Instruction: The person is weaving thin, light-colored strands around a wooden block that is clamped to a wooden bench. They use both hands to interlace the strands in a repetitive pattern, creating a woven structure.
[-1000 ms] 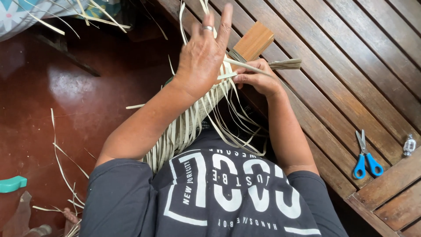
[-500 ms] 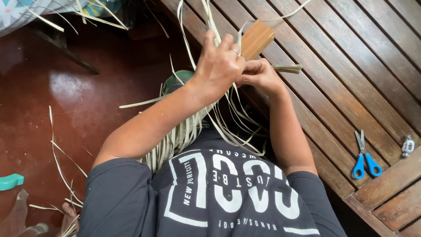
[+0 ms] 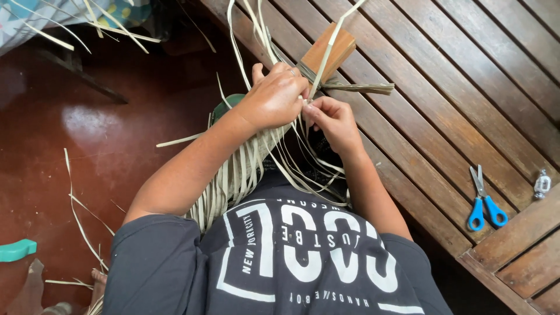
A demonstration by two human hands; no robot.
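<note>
A bundle of pale dried leaf strips hangs over my lap, partly woven. My left hand is closed over the strips near their upper ends, fingers curled, a ring on one finger. My right hand meets it just to the right and pinches a thin strip that runs up across a small wooden block. A tuft of strip ends sticks out to the right. A green object is mostly hidden under my left forearm.
Blue-handled scissors lie on the slatted wooden bench at the right, with a small clear object beside them. Loose strips litter the dark red floor. A teal item sits at the left edge.
My left hand, spread open a second ago, has closed down over the strips. Both hands have come together just below the wooden block.
</note>
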